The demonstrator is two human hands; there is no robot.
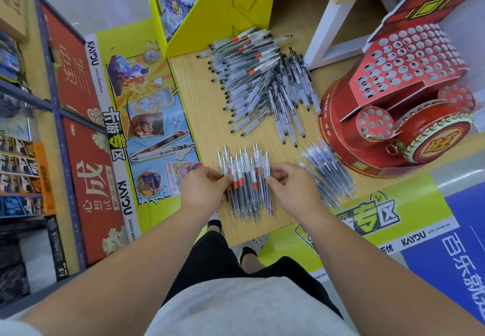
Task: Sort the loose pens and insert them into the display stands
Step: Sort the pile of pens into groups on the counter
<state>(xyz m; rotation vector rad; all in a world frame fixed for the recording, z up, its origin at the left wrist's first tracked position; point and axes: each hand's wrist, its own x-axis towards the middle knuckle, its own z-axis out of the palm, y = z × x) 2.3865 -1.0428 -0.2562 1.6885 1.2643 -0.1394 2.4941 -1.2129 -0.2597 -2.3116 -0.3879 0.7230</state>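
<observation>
left hand (206,187): fingers curled, thumb and fingertips pinching the leftmost pens of the near row.
right hand (290,186): fingers curled, thumb and forefinger pinching the rightmost pen of the same row. The two hands bracket the row from either side.
red-banded pens (248,182): clear barrels with red bands, laid side by side on the near part of the table, roughly parallel, clicker ends pointing away from the person. Tips sit close to the near table edge.
big pile (256,81): loose pens with white grips, fanned and overlapping at the far middle of the table; a few red-banded ones on top at the far end. Well apart from the near row.
blue pens (328,171): smaller loose heap just right of the right hand, lying at a slant, near the base of the red stand.
red display stand (409,70): cardboard, at the right of the table, sloped panel full of round holes, with smaller round holed discs on a drum-shaped base below. Too blurred to tell whether any hole is filled.
table (198,94): light wood top.
yellow display (223,7): cardboard, at the far end, touching the far edge of the big pile.
</observation>
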